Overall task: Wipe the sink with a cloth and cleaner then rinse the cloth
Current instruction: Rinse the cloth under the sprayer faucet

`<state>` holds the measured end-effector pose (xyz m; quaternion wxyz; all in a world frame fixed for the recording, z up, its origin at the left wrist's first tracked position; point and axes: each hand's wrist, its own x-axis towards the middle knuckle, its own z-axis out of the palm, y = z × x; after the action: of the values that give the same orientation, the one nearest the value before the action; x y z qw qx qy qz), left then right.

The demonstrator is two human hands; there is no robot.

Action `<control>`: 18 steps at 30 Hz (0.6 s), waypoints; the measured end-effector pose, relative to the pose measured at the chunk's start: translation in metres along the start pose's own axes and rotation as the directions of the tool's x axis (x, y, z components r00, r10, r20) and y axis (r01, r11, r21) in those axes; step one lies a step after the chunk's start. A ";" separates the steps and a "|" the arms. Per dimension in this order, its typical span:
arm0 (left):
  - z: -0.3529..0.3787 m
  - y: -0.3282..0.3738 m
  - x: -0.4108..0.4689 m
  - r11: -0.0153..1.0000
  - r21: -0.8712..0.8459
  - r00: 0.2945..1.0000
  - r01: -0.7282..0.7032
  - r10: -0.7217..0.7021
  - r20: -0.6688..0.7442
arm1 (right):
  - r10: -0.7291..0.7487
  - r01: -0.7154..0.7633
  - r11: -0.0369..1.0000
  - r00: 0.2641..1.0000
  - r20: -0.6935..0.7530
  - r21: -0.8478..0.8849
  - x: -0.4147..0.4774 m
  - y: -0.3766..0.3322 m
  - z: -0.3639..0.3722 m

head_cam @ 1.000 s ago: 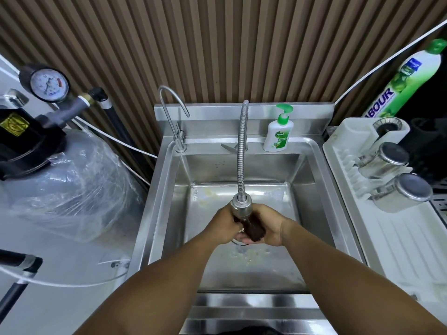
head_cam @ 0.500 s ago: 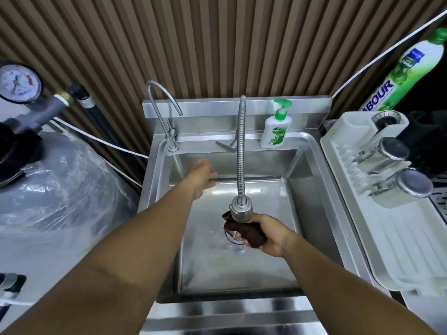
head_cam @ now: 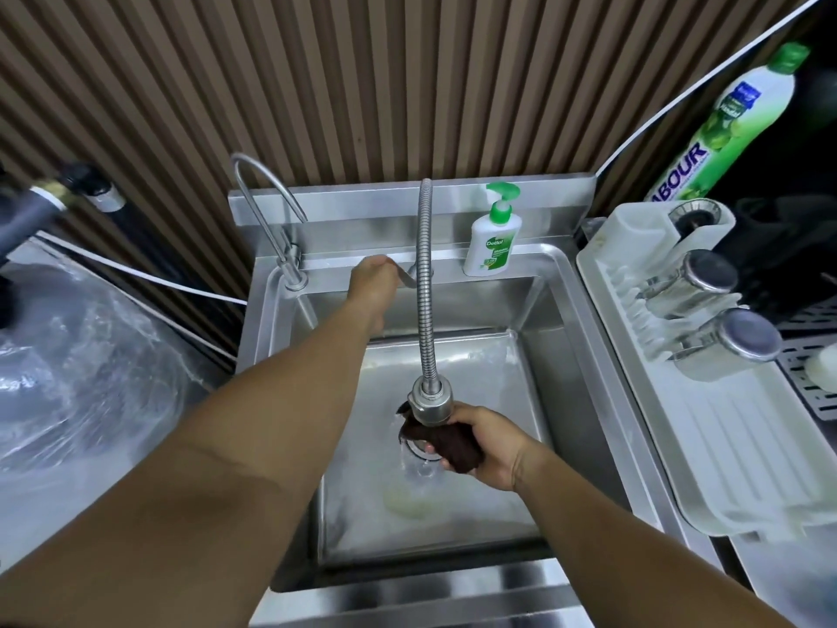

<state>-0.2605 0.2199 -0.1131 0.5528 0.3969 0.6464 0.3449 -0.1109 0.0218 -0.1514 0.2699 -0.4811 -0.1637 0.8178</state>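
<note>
Fingers of my right hand [head_cam: 491,448] clamped round dark brown cloth [head_cam: 448,439], bunched under spray head [head_cam: 430,403] over drain in sink [head_cam: 561,319]. My left hand [head_cam: 373,281] closed on tap lever [head_cam: 407,278] at back ledge, beside soap bottle [head_cam: 491,240].

Soap bottle [head_cam: 491,240] behind sink [head_cam: 584,355]

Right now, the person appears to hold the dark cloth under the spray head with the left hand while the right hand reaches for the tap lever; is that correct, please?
Not quite: the hands are swapped. The head view shows the right hand gripping the dark cloth under the spray head, over the sink drain, while the left hand reaches to the tap lever at the back.
</note>
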 end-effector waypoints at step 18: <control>-0.050 -0.153 -0.198 0.563 0.643 0.796 -0.520 0.045 0.604 | 0.093 -0.087 0.995 0.987 -0.133 0.046 -0.019 0.043 0.000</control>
<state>-0.3149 -0.0256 -0.1533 0.4096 0.7774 0.4773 -0.0069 -0.1155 -0.0242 -0.1613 0.2527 -0.5370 -0.1070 0.7977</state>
